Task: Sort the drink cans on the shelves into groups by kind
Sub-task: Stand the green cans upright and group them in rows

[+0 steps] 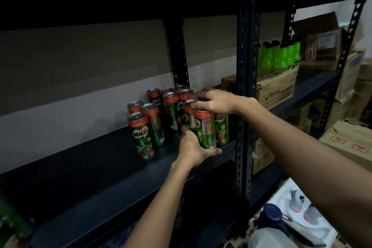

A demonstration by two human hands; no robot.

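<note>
Two bare arms reach from below toward a dark metal shelf [80, 167]. Left hand [193, 147] wraps around the base of two green Milo cans [204, 131], thumb curled under them. Right hand [213, 100] pinches the cans' tops from above. Just beside them, more Milo cans [145, 127] stand upright in a cluster. A cardboard box [275, 88] sits on the next shelf to the right.
</note>
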